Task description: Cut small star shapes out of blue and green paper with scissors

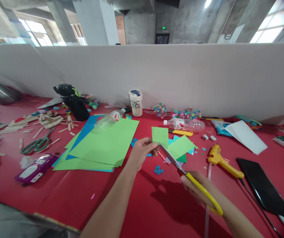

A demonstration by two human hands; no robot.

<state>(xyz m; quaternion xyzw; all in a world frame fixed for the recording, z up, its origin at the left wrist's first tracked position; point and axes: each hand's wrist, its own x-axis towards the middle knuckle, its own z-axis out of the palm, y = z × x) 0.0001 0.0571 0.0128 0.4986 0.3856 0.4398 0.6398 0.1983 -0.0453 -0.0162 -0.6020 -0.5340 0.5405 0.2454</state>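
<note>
My left hand (144,149) pinches the lower left corner of a small light green paper piece (160,135) and holds it up above the table. In my right hand (196,186) are yellow-handled scissors (202,189), their blades pointing up and left. The blade tips meet the paper's lower edge beside my left fingertips; whether they are cutting into it I cannot tell. Below the paper lie a small pile of blue paper stars (158,170) and a red-and-white striped stick (163,158). More green paper (181,147) lies behind the blades.
Large green sheets (102,145) with a plastic bottle (110,119) on them lie to the left, near green-handled scissors (39,143) and wooden sticks (49,119). At right are a yellow glue gun (223,161) and a black tablet (263,186). A white cup (136,103) stands by the partition (142,76).
</note>
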